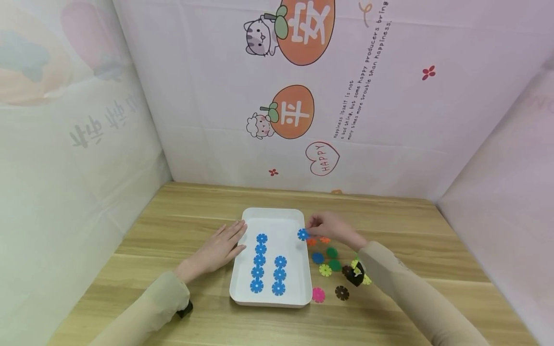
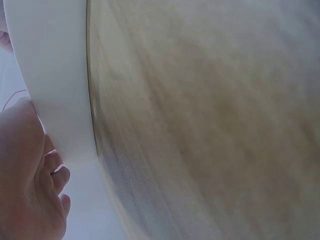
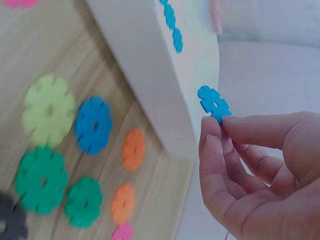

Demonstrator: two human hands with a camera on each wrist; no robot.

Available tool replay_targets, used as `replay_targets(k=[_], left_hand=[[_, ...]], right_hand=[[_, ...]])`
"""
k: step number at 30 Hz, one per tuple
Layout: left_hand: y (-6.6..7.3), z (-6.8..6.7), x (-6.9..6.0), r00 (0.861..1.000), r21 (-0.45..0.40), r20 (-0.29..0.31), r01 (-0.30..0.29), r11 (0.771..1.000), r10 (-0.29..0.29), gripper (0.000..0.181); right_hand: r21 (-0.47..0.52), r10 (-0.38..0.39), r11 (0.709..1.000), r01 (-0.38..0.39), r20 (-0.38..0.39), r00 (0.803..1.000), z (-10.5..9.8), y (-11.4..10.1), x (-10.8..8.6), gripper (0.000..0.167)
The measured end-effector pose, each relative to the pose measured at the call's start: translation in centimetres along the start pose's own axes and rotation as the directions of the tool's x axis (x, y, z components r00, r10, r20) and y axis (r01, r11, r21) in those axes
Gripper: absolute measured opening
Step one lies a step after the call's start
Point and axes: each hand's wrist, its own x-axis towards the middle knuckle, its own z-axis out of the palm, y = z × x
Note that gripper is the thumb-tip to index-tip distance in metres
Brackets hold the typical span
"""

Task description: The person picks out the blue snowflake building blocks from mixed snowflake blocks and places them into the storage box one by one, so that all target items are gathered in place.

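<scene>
Between thumb and fingers, my right hand (image 1: 330,226) pinches a blue notched plastic disc (image 3: 214,103) by its edge. That disc is over the right rim of a white tray (image 1: 273,214). Inside the tray lie two columns of blue snowflake discs: a longer left column (image 1: 259,260) of several pieces and a shorter right column (image 1: 279,274) of three. My left hand (image 1: 220,246) rests its fingers, fairly straight, on the tray's left rim. In the left wrist view that hand (image 2: 35,185) is beside the tray's outer wall, with part of the fingers hidden.
Loose notched discs lie right of the tray: a blue disc (image 3: 93,125), green discs (image 3: 41,181), a yellow disc (image 1: 325,270), orange ones (image 3: 133,149), a pink disc (image 1: 318,294) and a brown disc (image 1: 342,292). Printed cloth walls (image 1: 207,110) surround the wooden table (image 1: 199,211).
</scene>
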Motion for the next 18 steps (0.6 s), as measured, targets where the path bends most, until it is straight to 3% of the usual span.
replay_targets(k=[7, 18], left_hand=[[0.0, 0.2, -0.1, 1.000, -0.007, 0.012, 0.009, 1.000, -0.009, 0.064], [-0.1, 0.2, 0.0, 1.000, -0.002, 0.011, 0.008, 1.000, -0.008, 0.063]], right_hand=[[0.031, -0.012, 0.999, 0.010, 0.058, 0.998, 2.5, -1.9, 1.8, 0.006], [-0.037, 0.046, 0.998, -0.043, 0.081, 0.996, 5.0, -3.1, 3.1, 0.009]])
